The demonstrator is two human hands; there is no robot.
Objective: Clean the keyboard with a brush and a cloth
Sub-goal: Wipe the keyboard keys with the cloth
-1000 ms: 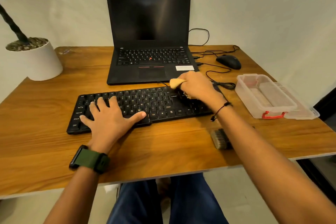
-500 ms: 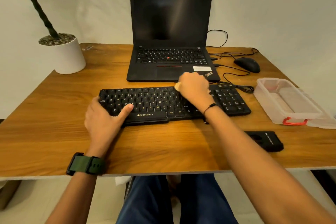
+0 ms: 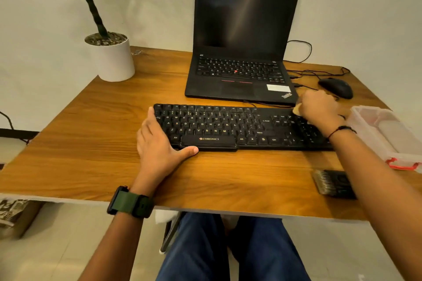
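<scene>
The keyboard (image 3: 239,128) lay on the wooden desk (image 3: 91,143), just at six o'clock of the laptop (image 3: 239,70). At its three o'clock end, the right hand (image 3: 317,108) was closed around a small tan brush (image 3: 296,109), whose bristles were hidden over the number pad. The left hand (image 3: 159,143) lay flat at the nine o'clock end, fingers together, thumb spread along the front edge. Good practice here seemed to be short, light strokes flicking outward with that bracing hand kept firm. A second, dark brush (image 3: 331,182) waited at five o'clock.
</scene>
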